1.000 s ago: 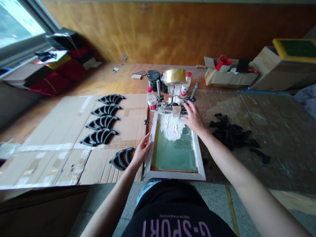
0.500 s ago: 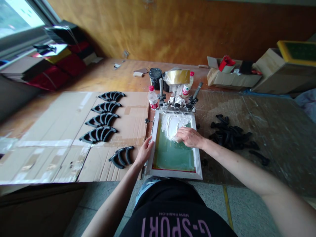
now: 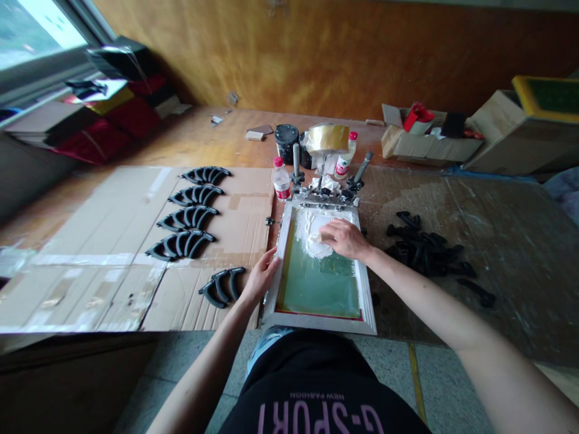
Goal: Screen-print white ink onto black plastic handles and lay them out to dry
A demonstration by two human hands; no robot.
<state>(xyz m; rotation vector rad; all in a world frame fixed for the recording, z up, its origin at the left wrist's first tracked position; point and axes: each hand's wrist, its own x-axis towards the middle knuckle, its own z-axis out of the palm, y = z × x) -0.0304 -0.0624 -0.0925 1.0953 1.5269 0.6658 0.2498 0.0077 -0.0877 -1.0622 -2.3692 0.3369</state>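
At 12 o'clock lies the stiff, light-looking silk-screen frame (image 3: pixel 319 283), best taken by its rim, where our left hand (image 3: pixel 261 278) braces in a wide grip, while our right hand (image 3: pixel 344 239) sits narrowly cupped on slippery white paste (image 3: pixel 312 232), whether holding anything we cannot tell.

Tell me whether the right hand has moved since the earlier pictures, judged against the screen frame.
Yes: the right hand has moved toward the person, from the top edge of the screen frame down onto the green mesh.
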